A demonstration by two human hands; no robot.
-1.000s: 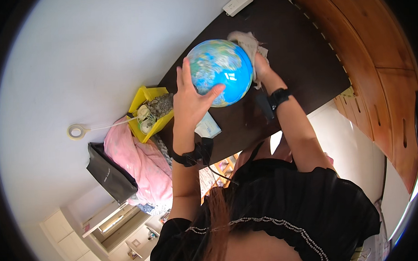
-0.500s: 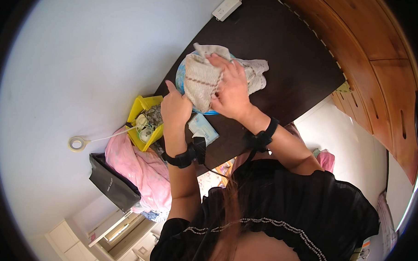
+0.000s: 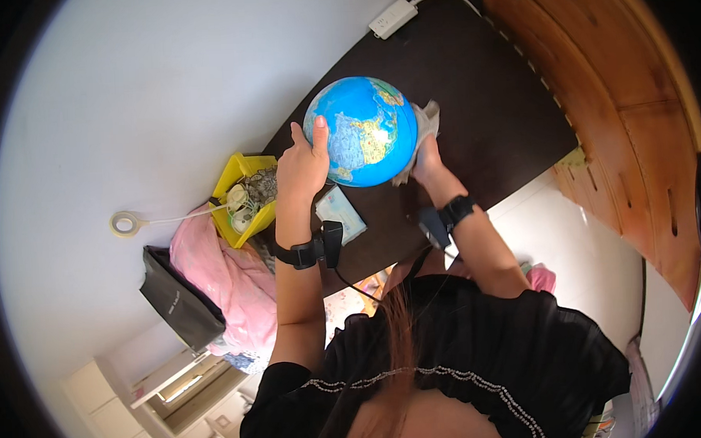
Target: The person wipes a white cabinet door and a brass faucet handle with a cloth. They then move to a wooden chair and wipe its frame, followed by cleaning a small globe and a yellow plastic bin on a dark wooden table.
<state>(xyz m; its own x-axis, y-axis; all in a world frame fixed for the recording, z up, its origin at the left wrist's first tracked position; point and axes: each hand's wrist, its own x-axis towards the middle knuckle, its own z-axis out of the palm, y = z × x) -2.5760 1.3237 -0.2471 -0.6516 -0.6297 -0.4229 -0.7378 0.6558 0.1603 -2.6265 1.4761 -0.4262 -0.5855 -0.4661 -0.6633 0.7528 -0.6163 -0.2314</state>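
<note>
A blue globe (image 3: 367, 133) with pale and yellow land areas is above the dark table. Against its left side rests my left hand (image 3: 304, 163), thumb up on the surface and fingers reaching around behind it. My right hand (image 3: 428, 162) is at the globe's right side, holding a beige cloth (image 3: 427, 127) against it. Most of that cloth and the right fingers are hidden behind the globe. A black strapped device sits on each of my wrists.
On the dark table (image 3: 477, 83) lies a pale blue packet (image 3: 341, 213). A yellow bin (image 3: 233, 177) with cords and grey mesh stands left, near pink fabric (image 3: 229, 277) and a black bag (image 3: 182, 298). A white power strip (image 3: 394, 18) lies at the back; wooden drawers (image 3: 625, 132) stand right.
The cloth has moved from the globe's top to its right side, with my right hand moving right and down. The globe's surface now shows, and my left hand is against its left side.
</note>
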